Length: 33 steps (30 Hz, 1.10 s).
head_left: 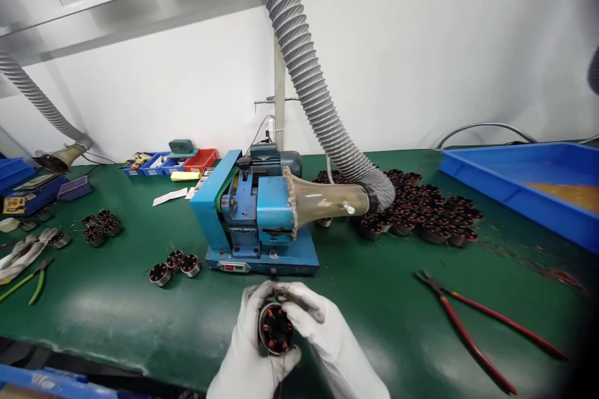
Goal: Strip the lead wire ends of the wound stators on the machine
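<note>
Clock's on the whole view, btw. Far L, green-handled pliers [39, 285] lie open on the bench a bit under 9 o'clock, w/ a pale crumpled cloth [23, 254] just above them, and a grey hose [40, 96] comes down at abt 9:30. Next, a small bunch of wound rings [108, 225] btwn 8 and 9, then three more rings [175, 260] at 8, close together. Row of small bins [174, 169], blue + red, at 9. Blue belt machine [253, 212] sits roughly dead centre, slightly toward 7. Right in front of it, 6 o'clock, L hand [250, 343] (white glove, smudged tips) is wrapped snug around one wound ring [277, 328], open face showing. R hand [327, 336], same kinda glove, has its fingers curled in at the ring's upper R rim; can't tell if they're pinching anything. Fat ribbed duct [304, 43] drops from 12 to the machine's funnel [327, 202]. Big pile of rings [412, 212] at 3:30, red-handled pliers [463, 332] spread open at 4, blue tray [505, 191] at 3.
</note>
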### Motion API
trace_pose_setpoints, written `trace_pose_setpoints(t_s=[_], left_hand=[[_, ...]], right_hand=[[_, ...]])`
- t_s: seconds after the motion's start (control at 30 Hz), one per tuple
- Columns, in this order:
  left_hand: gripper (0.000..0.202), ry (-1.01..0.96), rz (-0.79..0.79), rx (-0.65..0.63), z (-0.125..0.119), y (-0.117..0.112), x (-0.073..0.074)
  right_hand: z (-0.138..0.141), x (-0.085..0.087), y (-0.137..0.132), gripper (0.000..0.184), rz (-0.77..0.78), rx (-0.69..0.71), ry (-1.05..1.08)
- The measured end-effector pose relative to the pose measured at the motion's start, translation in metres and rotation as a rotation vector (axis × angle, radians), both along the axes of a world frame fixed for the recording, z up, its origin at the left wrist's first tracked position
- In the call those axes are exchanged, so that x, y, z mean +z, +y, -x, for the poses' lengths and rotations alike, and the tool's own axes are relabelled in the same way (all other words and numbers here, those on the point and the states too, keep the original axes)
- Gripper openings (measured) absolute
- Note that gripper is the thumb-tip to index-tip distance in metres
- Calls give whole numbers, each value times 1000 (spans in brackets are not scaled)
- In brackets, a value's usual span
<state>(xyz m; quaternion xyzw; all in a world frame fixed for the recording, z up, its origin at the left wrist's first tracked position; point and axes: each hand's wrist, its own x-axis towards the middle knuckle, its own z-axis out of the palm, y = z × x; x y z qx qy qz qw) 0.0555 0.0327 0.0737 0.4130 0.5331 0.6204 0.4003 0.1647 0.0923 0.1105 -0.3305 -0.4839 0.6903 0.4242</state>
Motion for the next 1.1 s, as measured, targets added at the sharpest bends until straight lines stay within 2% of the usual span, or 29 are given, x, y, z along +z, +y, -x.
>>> trace_pose_setpoints(t_s=[0.07,0.13,0.2,0.3,0.37,0.43,0.57,0.67,0.77,0.9,1.1], left_hand=[[66,177,-126,23,-5,-2,-2],[62,377,-210,61,-7,-5,-7],[58,518,-225,96,-7,-9,-12],[53,579,-174,130,-10,-12,-16],[52,565,-158,149,-11,-10,-16],[51,542,-175,145,-13,-2,-13],[40,418,-99,171,-15,30,-9],[33,244,60,244,-17,55,-5],[36,146,154,241,-16,76,0],[37,157,102,208,-10,93,3],[35,187,51,165,-4,101,5]], right_hand=[[6,2,-2,19,-79,-85,-31],[11,3,-2,17,-89,-188,-54],[12,5,2,14,-52,-228,-55],[1,7,17,16,45,-288,62],[-8,8,27,22,65,-423,141],[-12,5,31,23,10,-489,64],[1,-8,21,26,-199,-296,-185],[18,-19,23,30,-243,-311,-267],[29,-25,39,31,-240,-314,-275],[35,-25,59,28,-284,-367,-264],[34,-25,66,29,-296,-386,-282]])
